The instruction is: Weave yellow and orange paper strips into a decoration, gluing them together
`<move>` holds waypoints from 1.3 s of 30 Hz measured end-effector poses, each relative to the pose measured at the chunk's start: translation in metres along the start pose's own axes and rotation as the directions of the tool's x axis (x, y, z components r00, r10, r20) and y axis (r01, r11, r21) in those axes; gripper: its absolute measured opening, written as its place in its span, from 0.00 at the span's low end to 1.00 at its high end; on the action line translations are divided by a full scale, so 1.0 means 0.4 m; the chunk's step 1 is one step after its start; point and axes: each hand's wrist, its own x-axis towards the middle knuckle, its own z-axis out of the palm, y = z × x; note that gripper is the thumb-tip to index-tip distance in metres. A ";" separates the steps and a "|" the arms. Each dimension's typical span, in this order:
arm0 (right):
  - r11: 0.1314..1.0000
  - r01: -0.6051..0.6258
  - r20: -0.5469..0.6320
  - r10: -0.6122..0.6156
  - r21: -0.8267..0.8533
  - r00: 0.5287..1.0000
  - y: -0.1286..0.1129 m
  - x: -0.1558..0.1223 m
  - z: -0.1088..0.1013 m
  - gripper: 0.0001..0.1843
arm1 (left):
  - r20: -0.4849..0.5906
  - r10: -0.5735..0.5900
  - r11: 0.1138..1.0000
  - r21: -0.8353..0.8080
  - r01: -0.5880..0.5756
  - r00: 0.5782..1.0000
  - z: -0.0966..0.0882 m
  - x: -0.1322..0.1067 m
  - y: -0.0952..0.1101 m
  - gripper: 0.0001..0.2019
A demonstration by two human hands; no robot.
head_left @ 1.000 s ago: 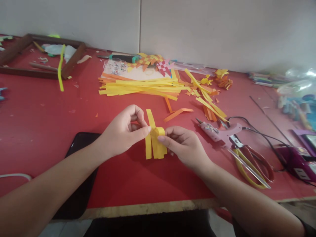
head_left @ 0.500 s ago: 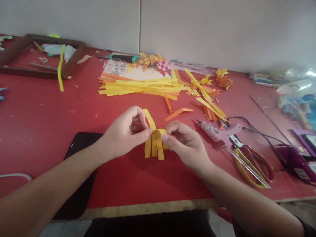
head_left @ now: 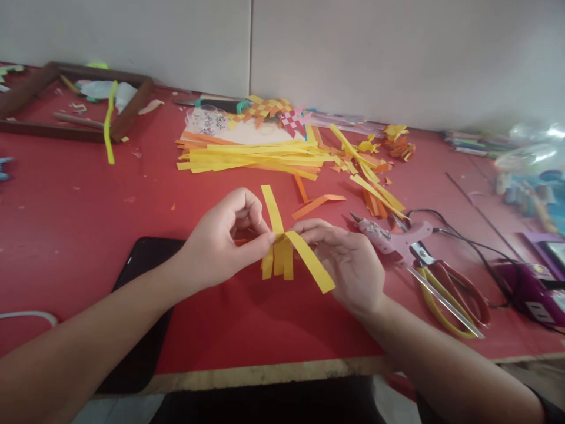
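My left hand point(head_left: 223, 238) pinches a small bundle of yellow paper strips point(head_left: 282, 256) between thumb and forefinger, just above the red table point(head_left: 79, 212). One strip stands up behind the pinch, others hang down. My right hand point(head_left: 348, 262) meets it from the right, its fingers closed on the same bundle, and one strip point(head_left: 311, 270) slants down across its palm side.
A heap of yellow and orange strips point(head_left: 256, 156) lies behind the hands with woven paper pieces point(head_left: 276, 112). A pink glue gun point(head_left: 391, 235) and scissors point(head_left: 450, 291) lie at the right, near a purple box point(head_left: 529, 288). A black tablet point(head_left: 141, 312) sits at the near left edge. A wooden frame point(head_left: 75, 100) is far left.
My right hand has turned and slid under the bundle, and one folded strip has swung out to slant down to the right. The left hand's pinch stays put.
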 end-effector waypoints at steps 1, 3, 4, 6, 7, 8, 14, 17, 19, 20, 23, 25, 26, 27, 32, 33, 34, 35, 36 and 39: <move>1.000 0.006 -0.010 -0.006 -0.002 1.000 -0.001 0.000 0.000 0.21 | -0.002 0.013 1.000 0.008 -0.013 1.000 0.000 -0.002 0.000 0.12; 0.999 0.033 -0.034 -0.033 -0.011 0.999 0.000 -0.001 0.001 0.22 | -0.012 0.054 0.998 0.046 -0.053 0.998 0.001 -0.006 0.003 0.11; 0.999 0.046 -0.045 -0.047 -0.017 0.998 0.001 -0.002 0.001 0.22 | -0.016 0.082 0.994 0.078 -0.081 0.996 0.002 -0.008 0.004 0.11; 0.996 0.079 -0.060 -0.081 -0.031 0.995 0.002 -0.004 0.005 0.17 | -0.016 0.159 0.973 0.170 -0.154 0.987 0.002 -0.012 0.005 0.11; 0.994 0.101 -0.063 -0.104 -0.044 0.993 0.002 -0.006 0.008 0.12 | -0.004 0.206 0.954 0.225 -0.200 0.978 0.002 -0.013 0.004 0.11; 0.990 0.127 -0.061 -0.131 -0.064 0.989 0.002 -0.007 0.011 0.10 | 0.017 0.253 0.928 0.277 -0.248 0.967 0.000 -0.014 0.003 0.10; 0.937 0.265 0.007 -0.270 -0.228 0.963 0.004 -0.010 0.022 0.14 | 0.236 0.387 0.791 0.412 -0.452 0.891 -0.014 -0.014 -0.004 0.09; 0.843 0.412 0.054 -0.421 -0.345 0.906 0.008 -0.012 0.013 0.10 | 0.313 0.402 0.754 0.420 -0.505 0.861 -0.019 -0.015 -0.002 0.08; 0.752 0.503 0.155 -0.487 -0.426 0.859 0.007 -0.015 0.007 0.08 | 0.339 0.430 0.732 0.412 -0.543 0.837 -0.020 -0.015 -0.001 0.08; 0.707 0.541 0.213 -0.503 -0.455 0.838 0.005 -0.016 0.005 0.10 | 0.342 0.447 0.723 0.406 -0.559 0.827 -0.020 -0.015 0.000 0.09; 0.608 0.603 0.304 -0.528 -0.517 0.793 -0.006 -0.018 0.005 0.12 | 0.315 0.489 0.724 0.373 -0.580 0.813 -0.016 -0.014 0.003 0.10; 0.567 0.606 0.306 -0.538 -0.558 0.785 -0.012 -0.018 0.008 0.11 | 0.261 0.500 0.748 0.349 -0.564 0.826 -0.013 -0.012 0.004 0.12; 0.549 0.607 0.306 -0.544 -0.575 0.781 -0.014 -0.017 0.010 0.10 | 0.234 0.498 0.763 0.339 -0.550 0.835 -0.011 -0.011 0.005 0.12; 0.533 0.609 0.307 -0.550 -0.587 0.777 -0.015 -0.016 0.012 0.10 | 0.209 0.491 0.778 0.330 -0.534 0.845 -0.008 -0.011 0.006 0.13; 0.563 0.600 0.307 -0.531 -0.569 0.790 -0.016 -0.016 0.011 0.08 | 0.148 0.368 0.899 0.196 -0.392 0.918 0.002 -0.019 0.010 0.13; 0.595 0.585 0.304 -0.510 -0.551 0.805 -0.017 -0.017 0.009 0.07 | 0.138 0.331 0.927 0.138 -0.349 0.933 0.004 -0.021 0.010 0.13; 0.632 0.564 0.301 -0.482 -0.532 0.823 -0.017 -0.019 0.006 0.06 | 0.130 0.293 0.949 0.078 -0.304 0.947 0.005 -0.022 0.010 0.13; 0.672 0.535 0.294 -0.448 -0.513 0.844 -0.017 -0.020 0.002 0.05 | 0.120 0.256 0.965 0.022 -0.260 0.959 0.007 -0.023 0.010 0.12; 0.710 0.505 0.281 -0.420 -0.491 0.863 -0.015 -0.022 -0.002 0.07 | 0.111 0.220 0.976 -0.024 -0.218 0.969 0.008 -0.023 0.008 0.12; 0.803 0.440 0.216 -0.383 -0.402 0.898 -0.001 -0.023 -0.014 0.12 | 0.066 0.143 0.984 -0.112 -0.135 0.987 0.009 -0.019 0.003 0.12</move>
